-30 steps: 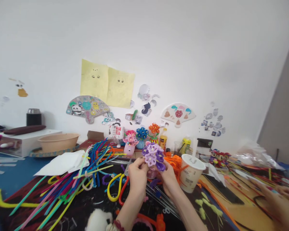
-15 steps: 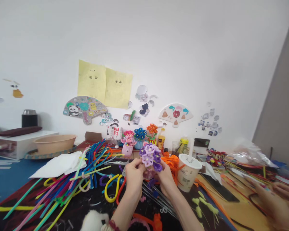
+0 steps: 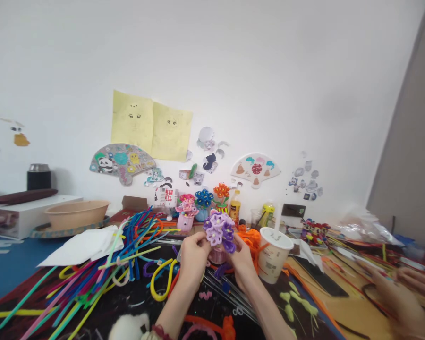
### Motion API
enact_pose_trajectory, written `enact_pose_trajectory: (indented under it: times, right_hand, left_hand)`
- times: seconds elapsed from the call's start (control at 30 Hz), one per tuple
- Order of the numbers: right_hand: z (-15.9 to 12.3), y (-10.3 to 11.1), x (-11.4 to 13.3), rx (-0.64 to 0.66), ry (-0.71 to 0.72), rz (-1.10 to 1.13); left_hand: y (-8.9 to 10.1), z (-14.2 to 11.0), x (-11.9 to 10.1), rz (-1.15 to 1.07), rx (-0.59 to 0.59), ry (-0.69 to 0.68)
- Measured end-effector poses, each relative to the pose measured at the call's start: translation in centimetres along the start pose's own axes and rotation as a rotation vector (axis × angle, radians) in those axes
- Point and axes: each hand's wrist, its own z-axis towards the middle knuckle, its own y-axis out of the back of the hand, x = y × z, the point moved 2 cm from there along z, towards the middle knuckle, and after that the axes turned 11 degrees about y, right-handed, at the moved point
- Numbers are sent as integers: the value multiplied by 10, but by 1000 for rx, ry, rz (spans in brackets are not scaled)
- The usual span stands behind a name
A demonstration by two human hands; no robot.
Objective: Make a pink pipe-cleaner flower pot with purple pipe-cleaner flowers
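Between my hands is a bunch of light and dark purple pipe-cleaner flowers, rising from a small pink pot that is partly hidden. My left hand pinches at the left side of the bunch, thumb and forefinger against the petals. On the other side, my right hand is closed round the lower right of the bunch and pot; its fingertips are mostly hidden by the flowers. Under my wrists lie thin metal wires and a small pink curled piece.
Loose coloured pipe cleaners spread over the left. A paper cup with a straw stands close by my right hand, beside an orange bundle. Finished potted flowers line the wall. Another person's hands work at the right.
The whole view shifts slightly, with things appearing a little further left. Both my hands stay on the purple flowers, which have tilted slightly. The other person's hands move a little.
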Motion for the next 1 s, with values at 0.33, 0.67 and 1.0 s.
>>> enact_pose_trajectory:
  times: [0.33, 0.67, 1.0]
  right_hand:
    - [5, 7, 1, -13, 43, -84]
    - [3, 5, 0, -26, -5, -48]
    - [4, 6, 2, -4, 14, -61]
  left_hand:
    - [4, -6, -17, 521, -29, -371]
    - [-5, -11, -8, 465, 12, -388]
    - [-6, -11, -5, 349, 22, -293]
